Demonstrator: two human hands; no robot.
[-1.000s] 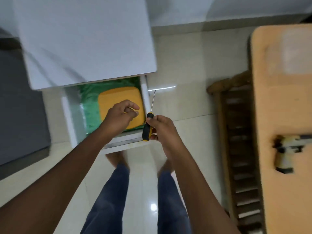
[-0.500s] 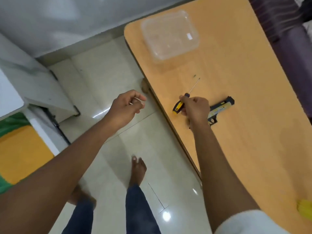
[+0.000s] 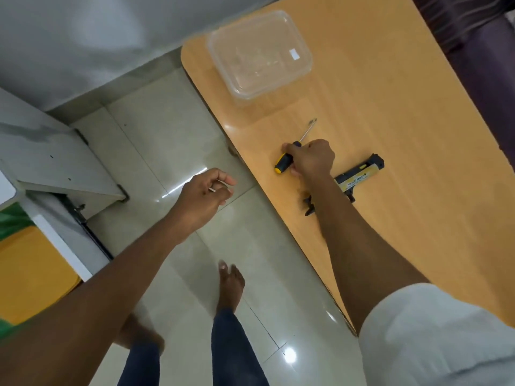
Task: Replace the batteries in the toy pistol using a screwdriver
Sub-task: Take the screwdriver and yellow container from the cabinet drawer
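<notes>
Over table (image 3: 418, 135), right hand (image 3: 312, 158) round screwdriver (image 3: 284, 162)

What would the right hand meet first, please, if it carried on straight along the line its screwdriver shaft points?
Probably the small dark screw lying on the orange wooden table, just past the tip of the yellow-and-black screwdriver that the right hand grips. Height above the tabletop is unclear.

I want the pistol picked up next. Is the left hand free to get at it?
Probably not yet: the left hand hangs over the floor pinching something small, and the right forearm lies across the toy pistol on the table.
</notes>
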